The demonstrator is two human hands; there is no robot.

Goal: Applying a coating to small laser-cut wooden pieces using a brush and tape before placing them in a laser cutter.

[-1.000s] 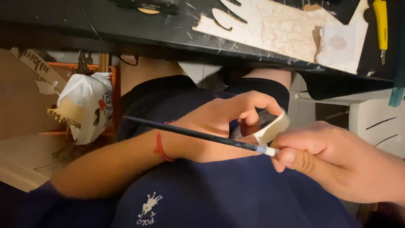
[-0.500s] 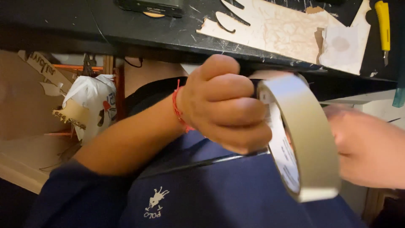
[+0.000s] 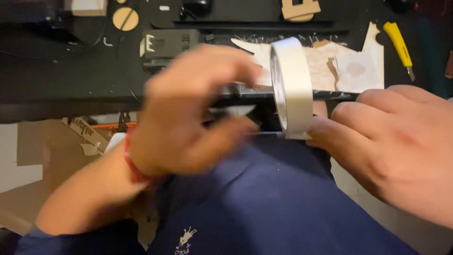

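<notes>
A roll of pale masking tape (image 3: 292,89) stands on edge in the middle of the view, just in front of the near edge of the dark bench (image 3: 71,80) and above the person's lap in a navy garment (image 3: 283,203). The right hand (image 3: 391,146) comes in from the right, its fingers curled and its fingertips (image 3: 325,134) pressed to the lower rim of the roll, so that hand has hold of the tape. The left hand (image 3: 188,118), blurred, sits just left of the roll with fingers bent and thumb drawn under; a thin dark stick (image 3: 264,134) runs from between them towards the roll, but the blur makes it impossible to tell how firmly the hand grips it or whether it touches the tape. A red string (image 3: 132,163) circles the left wrist.

On the bench behind the roll lie torn scraps of light paper (image 3: 339,66), a yellow utility knife (image 3: 398,47) at the far right, a round cardboard disc (image 3: 125,19) and a dark rectangular block (image 3: 170,43). Brown cardboard pieces (image 3: 56,146) lie below the bench at the left. No container is in view.
</notes>
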